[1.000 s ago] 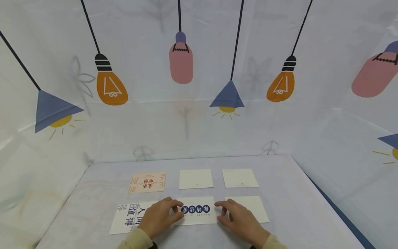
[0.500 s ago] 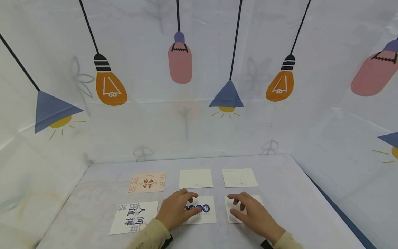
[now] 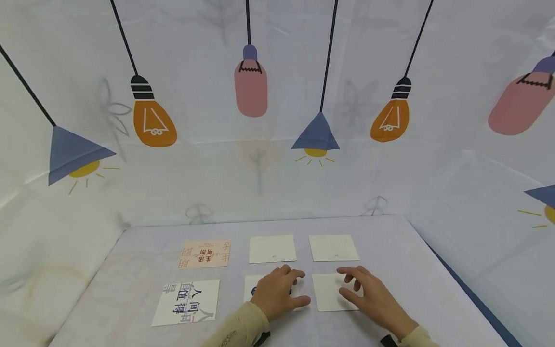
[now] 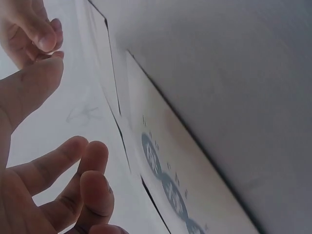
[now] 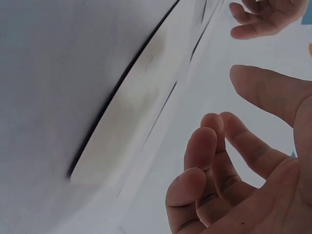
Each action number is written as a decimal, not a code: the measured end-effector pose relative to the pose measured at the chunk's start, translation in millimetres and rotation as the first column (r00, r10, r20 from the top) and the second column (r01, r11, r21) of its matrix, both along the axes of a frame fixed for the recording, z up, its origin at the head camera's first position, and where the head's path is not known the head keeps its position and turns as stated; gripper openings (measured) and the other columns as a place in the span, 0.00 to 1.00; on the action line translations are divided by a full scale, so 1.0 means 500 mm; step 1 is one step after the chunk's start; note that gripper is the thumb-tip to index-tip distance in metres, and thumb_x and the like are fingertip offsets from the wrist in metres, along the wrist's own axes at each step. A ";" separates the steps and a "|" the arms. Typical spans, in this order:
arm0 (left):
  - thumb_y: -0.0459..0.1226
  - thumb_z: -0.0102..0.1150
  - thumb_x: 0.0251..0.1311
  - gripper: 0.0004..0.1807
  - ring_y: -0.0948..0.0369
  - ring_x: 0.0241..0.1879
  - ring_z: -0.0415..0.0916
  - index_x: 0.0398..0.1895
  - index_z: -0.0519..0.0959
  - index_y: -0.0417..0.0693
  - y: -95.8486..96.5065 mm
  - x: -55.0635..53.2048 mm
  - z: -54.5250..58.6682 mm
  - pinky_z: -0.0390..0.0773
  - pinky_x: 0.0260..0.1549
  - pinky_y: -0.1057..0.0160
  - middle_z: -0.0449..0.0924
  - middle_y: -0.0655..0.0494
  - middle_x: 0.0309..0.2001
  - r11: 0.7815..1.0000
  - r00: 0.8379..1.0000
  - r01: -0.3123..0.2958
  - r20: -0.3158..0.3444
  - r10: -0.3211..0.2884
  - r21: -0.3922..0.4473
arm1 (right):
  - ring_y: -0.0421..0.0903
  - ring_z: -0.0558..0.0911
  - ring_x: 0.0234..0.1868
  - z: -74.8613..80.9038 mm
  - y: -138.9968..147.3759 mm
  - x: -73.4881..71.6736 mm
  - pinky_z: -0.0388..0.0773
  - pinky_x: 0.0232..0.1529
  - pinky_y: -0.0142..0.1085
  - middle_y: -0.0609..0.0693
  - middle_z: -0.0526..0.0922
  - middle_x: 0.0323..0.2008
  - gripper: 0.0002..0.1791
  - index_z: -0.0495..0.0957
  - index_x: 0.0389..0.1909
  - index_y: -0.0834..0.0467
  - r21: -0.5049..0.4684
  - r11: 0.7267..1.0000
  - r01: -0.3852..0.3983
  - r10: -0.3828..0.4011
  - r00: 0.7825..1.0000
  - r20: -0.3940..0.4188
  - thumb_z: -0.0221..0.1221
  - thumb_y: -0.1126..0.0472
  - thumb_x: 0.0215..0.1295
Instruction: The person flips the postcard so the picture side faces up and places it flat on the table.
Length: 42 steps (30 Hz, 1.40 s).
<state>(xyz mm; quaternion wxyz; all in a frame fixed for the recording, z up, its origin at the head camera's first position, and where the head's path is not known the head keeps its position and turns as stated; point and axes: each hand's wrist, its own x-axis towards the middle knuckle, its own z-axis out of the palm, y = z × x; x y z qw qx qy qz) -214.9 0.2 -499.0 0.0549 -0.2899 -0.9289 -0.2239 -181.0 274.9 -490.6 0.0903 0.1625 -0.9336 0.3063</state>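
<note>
My left hand point(image 3: 279, 293) hovers over the middle front card point(image 3: 249, 283), a white card with blue round characters, and covers most of its print. That card point(image 4: 195, 161) shows its row of blue discs in the left wrist view. Above the blank front right card point(image 3: 326, 295) is my right hand point(image 3: 376, 299), thumb and fingers apart with nothing between them. In the right wrist view this blank card point(image 5: 126, 112) lies flat below the loosely bent fingers point(image 5: 195, 187). Neither hand holds anything.
At the front left lies a card with large dark characters point(image 3: 186, 303). Behind it is a peach card with red characters point(image 3: 204, 254). Two blank cards, one at the back middle point(image 3: 272, 249) and one at the back right point(image 3: 334, 247), complete the far row on the white table point(image 3: 147, 260).
Both hands have let go of the middle front card's edges, lifted and moved right. The left now hovers over that card, the right over the blank front right card.
</note>
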 end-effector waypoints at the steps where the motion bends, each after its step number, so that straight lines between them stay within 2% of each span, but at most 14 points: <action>1: 0.62 0.70 0.53 0.31 0.68 0.30 0.70 0.55 0.83 0.56 0.007 0.000 0.000 0.72 0.27 0.69 0.76 0.65 0.35 1.000 1.000 -0.002 -0.003 0.002 -0.006 | 0.37 0.75 0.36 0.000 0.004 0.000 0.75 0.33 0.34 0.41 0.78 0.41 0.24 0.79 0.60 0.51 -0.005 1.000 0.001 -0.001 1.000 0.002 0.69 0.53 0.64; 8: 0.65 0.71 0.49 0.37 0.65 0.33 0.71 0.58 0.82 0.54 0.049 -0.006 -0.003 0.75 0.33 0.65 0.74 0.62 0.36 0.999 0.999 -0.024 -0.029 0.023 -0.046 | 0.41 0.77 0.38 0.002 0.032 -0.003 0.75 0.35 0.36 0.42 0.79 0.41 0.25 0.79 0.60 0.49 -0.024 0.998 0.057 -0.058 0.998 -0.003 0.72 0.56 0.62; 13: 0.68 0.71 0.46 0.41 0.60 0.37 0.73 0.60 0.81 0.54 0.075 -0.013 -0.005 0.78 0.40 0.59 0.77 0.56 0.40 0.993 0.999 -0.049 -0.023 0.047 -0.110 | 0.42 0.77 0.38 0.002 0.057 -0.011 0.76 0.38 0.38 0.42 0.79 0.41 0.26 0.79 0.60 0.49 -0.005 0.996 0.093 -0.093 0.995 -0.042 0.72 0.56 0.61; 16: 0.68 0.71 0.45 0.43 0.58 0.39 0.74 0.60 0.81 0.54 0.085 -0.018 -0.005 0.77 0.41 0.58 0.77 0.54 0.41 0.989 0.998 -0.059 -0.010 0.058 -0.134 | 0.42 0.77 0.39 0.003 0.071 -0.017 0.75 0.38 0.38 0.42 0.78 0.41 0.26 0.78 0.61 0.50 -0.004 0.995 0.102 -0.102 0.994 -0.035 0.72 0.55 0.62; 21: 0.69 0.73 0.40 0.47 0.57 0.41 0.74 0.61 0.81 0.52 0.090 -0.022 -0.004 0.76 0.42 0.57 0.76 0.53 0.43 0.984 0.997 -0.073 0.006 0.075 -0.162 | 0.43 0.76 0.40 -0.001 0.092 -0.027 0.75 0.39 0.37 0.44 0.78 0.42 0.29 0.77 0.63 0.52 -0.007 0.996 0.088 -0.088 0.995 0.047 0.71 0.51 0.62; 27: 0.70 0.74 0.38 0.50 0.57 0.42 0.72 0.61 0.80 0.50 0.094 -0.024 -0.006 0.75 0.43 0.58 0.75 0.52 0.44 0.971 0.996 -0.082 0.018 0.088 -0.226 | 0.45 0.73 0.42 -0.007 0.116 -0.037 0.73 0.38 0.36 0.47 0.77 0.46 0.37 0.74 0.66 0.55 0.024 0.997 0.078 -0.081 0.984 0.159 0.73 0.46 0.57; 33: 0.69 0.76 0.36 0.49 0.57 0.42 0.71 0.60 0.80 0.50 0.095 -0.023 -0.003 0.74 0.43 0.58 0.73 0.52 0.42 0.969 0.995 -0.080 0.040 0.091 -0.234 | 0.48 0.72 0.46 -0.012 0.126 -0.045 0.72 0.41 0.44 0.51 0.75 0.48 0.46 0.73 0.68 0.54 0.106 0.992 0.065 -0.090 0.964 0.249 0.76 0.40 0.50; 36: 0.68 0.77 0.35 0.48 0.57 0.41 0.71 0.59 0.80 0.50 0.096 -0.026 -0.003 0.75 0.43 0.58 0.73 0.53 0.42 0.974 0.995 -0.078 0.050 0.091 -0.215 | 0.48 0.73 0.46 -0.014 0.128 -0.050 0.72 0.42 0.47 0.50 0.75 0.48 0.47 0.73 0.68 0.54 0.149 0.987 0.057 -0.095 0.960 0.263 0.75 0.39 0.49; 42: 0.65 0.79 0.34 0.48 0.57 0.43 0.72 0.58 0.78 0.49 0.103 -0.029 -0.004 0.76 0.46 0.57 0.74 0.53 0.44 0.983 0.995 -0.067 0.064 0.079 -0.172 | 0.48 0.73 0.46 -0.023 0.136 -0.056 0.72 0.43 0.49 0.49 0.76 0.47 0.43 0.76 0.65 0.57 0.178 0.984 0.009 -0.054 0.968 0.246 0.75 0.39 0.50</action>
